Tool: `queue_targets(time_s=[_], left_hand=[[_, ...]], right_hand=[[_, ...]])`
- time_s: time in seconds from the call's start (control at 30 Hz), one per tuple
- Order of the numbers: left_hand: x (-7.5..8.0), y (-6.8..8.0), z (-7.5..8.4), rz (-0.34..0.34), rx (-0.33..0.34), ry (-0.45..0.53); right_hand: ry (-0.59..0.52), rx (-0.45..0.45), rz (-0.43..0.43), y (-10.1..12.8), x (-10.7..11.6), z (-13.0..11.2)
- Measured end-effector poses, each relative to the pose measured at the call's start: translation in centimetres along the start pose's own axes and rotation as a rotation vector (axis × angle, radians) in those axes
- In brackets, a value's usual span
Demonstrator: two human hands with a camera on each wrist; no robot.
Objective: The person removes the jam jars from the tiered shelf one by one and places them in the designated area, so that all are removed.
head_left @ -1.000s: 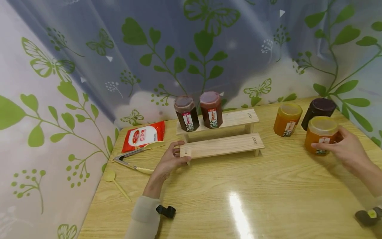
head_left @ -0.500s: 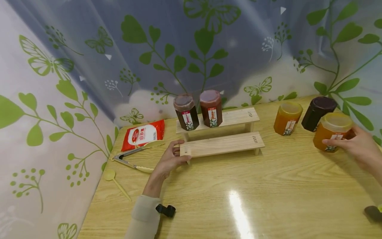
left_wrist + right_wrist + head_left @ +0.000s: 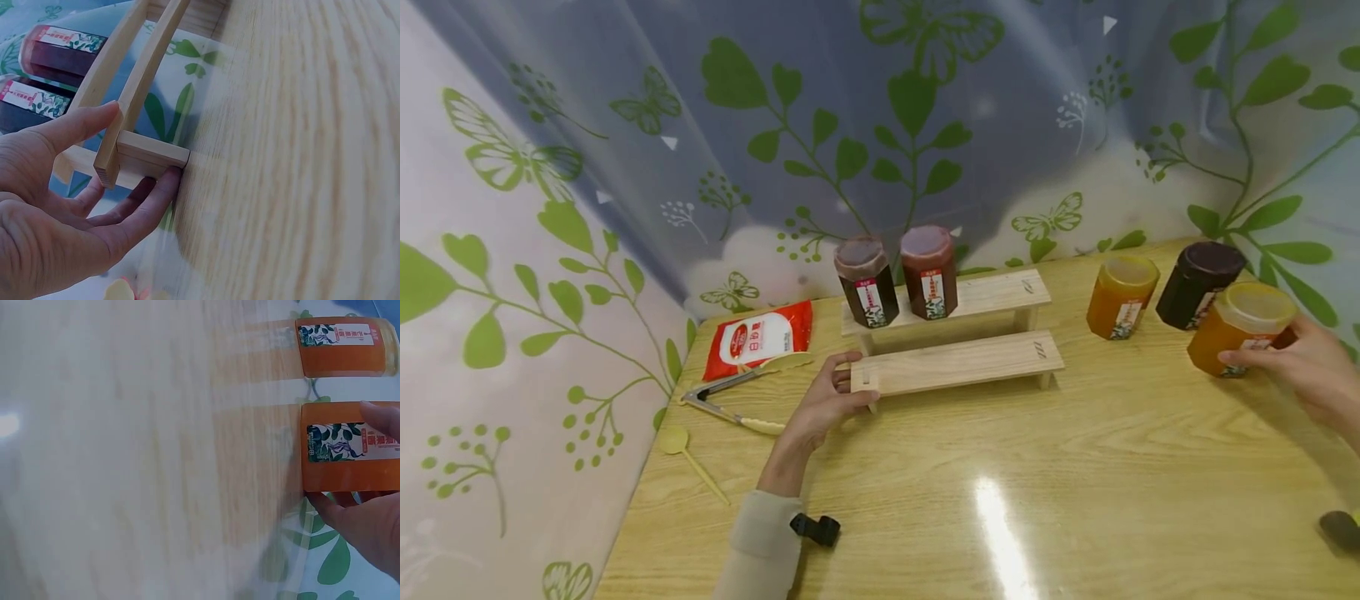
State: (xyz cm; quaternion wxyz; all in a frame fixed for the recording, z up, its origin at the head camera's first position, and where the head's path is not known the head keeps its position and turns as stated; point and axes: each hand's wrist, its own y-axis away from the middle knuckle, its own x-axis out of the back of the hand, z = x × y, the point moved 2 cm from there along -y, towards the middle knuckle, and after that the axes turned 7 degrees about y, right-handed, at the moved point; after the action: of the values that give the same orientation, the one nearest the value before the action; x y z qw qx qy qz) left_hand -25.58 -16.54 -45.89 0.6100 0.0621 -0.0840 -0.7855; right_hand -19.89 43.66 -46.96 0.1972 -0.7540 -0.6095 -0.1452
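A two-step wooden display shelf (image 3: 958, 365) stands on the table. My left hand (image 3: 822, 410) grips the left end of its lower step. In the left wrist view the thumb rests on the plank and the fingers reach the short leg (image 3: 152, 150) below. A dark jar (image 3: 871, 293) and a reddish jar (image 3: 931, 283) stand upright on the upper step, side by side. At the right, my right hand (image 3: 1303, 367) holds an orange jar (image 3: 1217, 337) around its side, thumb in front; its other fingers are mostly hidden in the head view. The jar looks upright, near the tabletop.
Another orange jar (image 3: 1122, 298) and a dark purple jar (image 3: 1197, 279) stand behind the held one. A red and white bag (image 3: 762, 340), tongs (image 3: 722, 408) and a pale yellow spoon (image 3: 692, 458) lie at the left. A patterned curtain (image 3: 820, 125) borders the table's back.
My right hand has shifted right and slightly back with the orange jar, mostly in the first half second. The left hand keeps its grip on the shelf's end.
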Motion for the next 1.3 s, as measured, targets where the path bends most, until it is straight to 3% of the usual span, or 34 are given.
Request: queue_targets(time_s=[0.17,0.43,0.67,0.77,1.0,1.03,1.13,1.3], left_hand=[[0.0,0.0,0.1,0.004,-0.002,0.011],[0.0,0.0,0.0,-0.003,0.004,0.012],[-0.1,0.0,-0.1,0.004,0.003,0.002],[-0.1,0.0,0.0,0.007,0.000,0.004],[0.0,0.1,0.0,0.000,0.001,0.004],[0.0,0.1,-0.1,-0.001,0.002,0.002],[0.1,0.0,-0.1,0.001,0.000,0.000],[0.1,0.0,0.0,-0.005,0.001,0.007]], right_hand=[[0.036,-0.008,-0.024,-0.1,-0.1,0.0],[-0.045,0.004,-0.082,-0.1,0.0,-0.5],[0.056,-0.037,0.020,0.0,0.1,-2.9],[0.044,-0.029,0.037,-0.5,0.5,-3.7],[0.042,0.147,0.105,-6.8,3.7,6.6],[0.049,0.161,0.113,-7.2,3.9,6.9],[0.075,0.192,0.145,-7.2,3.4,4.6],[0.047,0.195,0.066,-3.3,0.3,-5.7]])
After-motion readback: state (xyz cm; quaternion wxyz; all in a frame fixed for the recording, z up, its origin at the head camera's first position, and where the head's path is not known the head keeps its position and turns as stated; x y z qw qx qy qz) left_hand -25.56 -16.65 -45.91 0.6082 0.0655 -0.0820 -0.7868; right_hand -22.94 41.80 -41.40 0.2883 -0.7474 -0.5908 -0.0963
